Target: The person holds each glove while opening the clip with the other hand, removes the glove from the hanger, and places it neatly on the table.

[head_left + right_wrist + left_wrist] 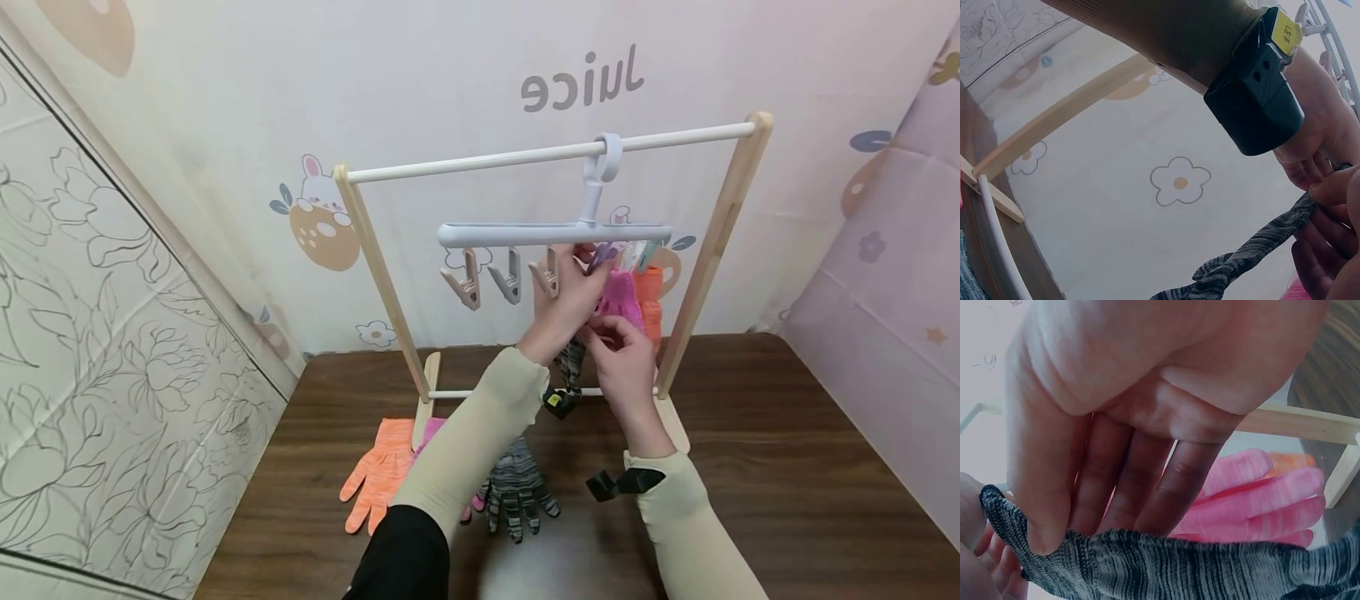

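A dark grey striped knit glove [1179,562] hangs from both hands. My right hand [622,358] pinches its cuff between thumb and fingers. Higher up, my left hand [566,296] reaches under the hanger, its thumb [1044,531] over the same glove near the cuff and its other fingers behind. Close by the left knuckles is a purple clip [602,255] under the white hanger [517,234]. To the right of the hands hang a pink glove [621,300] and an orange glove [649,300]. The left hand's fingertips are partly hidden in the head view.
Several beige and grey clips [512,277] dangle along the hanger's left part. The hanger hooks onto the white rod [480,163] of a wooden-sided rack [712,250]. On the brown table [810,467] lie an orange glove [384,471], a partly covered pink glove and a grey striped glove [517,479].
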A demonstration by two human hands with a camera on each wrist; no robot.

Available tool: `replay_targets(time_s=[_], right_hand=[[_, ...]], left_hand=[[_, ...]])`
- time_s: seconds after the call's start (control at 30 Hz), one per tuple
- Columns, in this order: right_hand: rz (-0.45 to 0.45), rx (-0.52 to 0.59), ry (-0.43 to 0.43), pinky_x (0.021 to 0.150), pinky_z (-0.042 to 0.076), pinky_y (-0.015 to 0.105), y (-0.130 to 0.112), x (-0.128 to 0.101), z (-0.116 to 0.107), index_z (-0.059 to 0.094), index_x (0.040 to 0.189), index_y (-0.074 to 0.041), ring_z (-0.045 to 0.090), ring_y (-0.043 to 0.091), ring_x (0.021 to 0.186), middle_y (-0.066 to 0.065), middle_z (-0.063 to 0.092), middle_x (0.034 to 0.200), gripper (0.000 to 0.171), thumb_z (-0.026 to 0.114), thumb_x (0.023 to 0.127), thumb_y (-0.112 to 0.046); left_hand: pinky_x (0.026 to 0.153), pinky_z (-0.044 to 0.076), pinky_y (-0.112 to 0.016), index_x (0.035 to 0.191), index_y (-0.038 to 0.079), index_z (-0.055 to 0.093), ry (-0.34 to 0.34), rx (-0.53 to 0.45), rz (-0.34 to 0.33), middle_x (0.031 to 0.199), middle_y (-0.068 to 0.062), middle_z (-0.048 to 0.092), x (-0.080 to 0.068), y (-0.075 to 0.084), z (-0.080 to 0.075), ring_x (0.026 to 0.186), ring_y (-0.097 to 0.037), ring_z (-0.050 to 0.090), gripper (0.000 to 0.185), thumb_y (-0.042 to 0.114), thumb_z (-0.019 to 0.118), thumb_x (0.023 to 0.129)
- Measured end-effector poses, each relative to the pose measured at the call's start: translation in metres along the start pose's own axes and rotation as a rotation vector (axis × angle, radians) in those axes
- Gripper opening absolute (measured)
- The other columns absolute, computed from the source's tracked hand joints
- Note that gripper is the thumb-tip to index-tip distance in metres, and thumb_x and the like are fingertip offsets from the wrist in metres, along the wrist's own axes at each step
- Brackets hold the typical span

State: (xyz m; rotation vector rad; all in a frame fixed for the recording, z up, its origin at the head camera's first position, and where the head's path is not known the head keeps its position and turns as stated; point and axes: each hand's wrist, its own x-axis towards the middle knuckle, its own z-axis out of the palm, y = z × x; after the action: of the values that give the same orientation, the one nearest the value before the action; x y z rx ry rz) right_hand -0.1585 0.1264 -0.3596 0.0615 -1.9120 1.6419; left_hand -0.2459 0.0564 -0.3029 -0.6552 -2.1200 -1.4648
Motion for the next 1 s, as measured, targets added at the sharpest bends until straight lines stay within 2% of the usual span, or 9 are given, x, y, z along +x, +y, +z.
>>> replay_targets(time_s=[0.13,0.27,0.37,0.57,0.63,0.83,1.0], right_hand=[[0.005,0.005,-0.002,0.071,0.049,0.014,0.001,-0.001,0.001,0.065,0.098,0.014,0.062,0.003,0.082,0.016,0.066,0.092,0.016,0.069,0.09,0.001],[0.012,0.02,-0.007,0.071,0.049,0.014,0.0,-0.003,0.002,0.065,0.099,0.014,0.062,0.004,0.081,0.017,0.065,0.092,0.015,0.069,0.09,0.002],[0.015,0.014,-0.004,0.072,0.049,0.014,-0.003,-0.006,0.003,0.066,0.099,0.014,0.061,0.004,0.081,0.013,0.065,0.091,0.015,0.069,0.09,0.003],[-0.006,-0.011,0.017,0.072,0.048,0.012,-0.004,-0.01,0.004,0.065,0.097,0.013,0.06,0.0,0.079,0.003,0.065,0.086,0.014,0.07,0.089,0.003],[-0.006,-0.006,0.015,0.073,0.048,0.013,-0.003,-0.01,0.004,0.065,0.097,0.013,0.059,0.0,0.078,0.001,0.065,0.084,0.014,0.07,0.089,0.004],[0.017,-0.001,0.017,0.075,0.048,0.015,0.024,-0.005,0.003,0.068,0.098,0.007,0.059,0.005,0.079,-0.006,0.064,0.084,0.013,0.073,0.089,-0.002],[0.012,0.002,0.014,0.075,0.049,0.016,0.033,-0.004,0.002,0.069,0.099,0.003,0.061,0.008,0.08,-0.001,0.065,0.086,0.014,0.074,0.09,-0.007]], left_hand=[[0.053,0.046,-0.017,0.099,0.013,0.061,0.005,-0.012,0.009,0.08,0.004,0.059,-0.001,-0.002,-0.004,0.064,-0.006,0.057,0.019,0.018,0.076,0.089],[0.057,0.047,-0.017,0.102,0.009,0.065,0.003,-0.08,-0.001,0.081,0.001,0.061,-0.001,-0.006,-0.007,0.069,-0.01,0.058,0.02,0.012,0.078,0.087],[0.058,0.048,-0.018,0.103,0.007,0.064,-0.007,-0.113,-0.021,0.084,0.0,0.062,-0.003,-0.007,-0.011,0.068,-0.01,0.057,0.022,0.012,0.078,0.087],[0.062,0.05,-0.019,0.101,0.009,0.064,-0.034,-0.096,-0.054,0.088,0.002,0.065,-0.007,-0.009,-0.018,0.073,-0.007,0.06,0.024,0.019,0.079,0.087],[0.065,0.05,-0.019,0.102,0.008,0.064,-0.055,-0.131,-0.055,0.089,0.001,0.066,-0.008,-0.009,-0.019,0.076,-0.007,0.06,0.024,0.02,0.079,0.087],[0.072,0.052,-0.023,0.105,0.01,0.065,-0.118,-0.246,-0.039,0.091,0.002,0.065,-0.013,-0.009,-0.021,0.081,-0.008,0.061,0.026,0.027,0.078,0.089],[0.077,0.052,-0.027,0.108,0.011,0.064,-0.134,-0.251,0.004,0.095,0.003,0.065,-0.017,-0.005,-0.022,0.084,-0.006,0.061,0.03,0.027,0.079,0.087]])
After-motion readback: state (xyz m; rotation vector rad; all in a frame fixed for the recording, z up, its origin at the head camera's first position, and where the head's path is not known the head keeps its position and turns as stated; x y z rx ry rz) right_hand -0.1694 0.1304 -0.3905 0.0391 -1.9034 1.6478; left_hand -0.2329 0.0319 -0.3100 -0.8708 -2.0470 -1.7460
